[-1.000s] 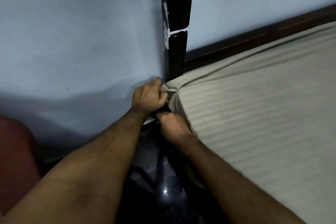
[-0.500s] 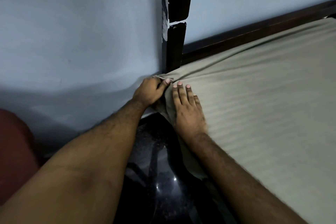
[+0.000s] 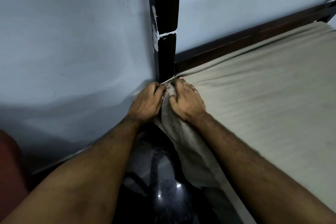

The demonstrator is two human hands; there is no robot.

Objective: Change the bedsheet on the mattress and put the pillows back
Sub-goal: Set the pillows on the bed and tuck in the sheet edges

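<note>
A beige striped bedsheet [image 3: 263, 100] covers the mattress, which fills the right side of the view. At the mattress corner beside the dark bedpost [image 3: 164, 14], both hands hold bunched sheet. My left hand [image 3: 146, 102] grips the gathered fabric on the wall side of the corner. My right hand [image 3: 187, 101] lies over the corner with curled fingers that clutch the sheet from the top. A loose fold of sheet hangs down below the hands along the mattress side. No pillows are in view.
A pale blue wall [image 3: 72, 42] stands close on the left and behind the bed. The dark wooden bed rail [image 3: 254, 36] runs along the far edge. A glossy black floor [image 3: 160, 178] shows between my arms. Something reddish [image 3: 9, 169] sits at the lower left edge.
My right hand rose from the mattress side, lay flat on the corner, and now has curled to clutch the sheet. The left hand kept its grip at the corner.
</note>
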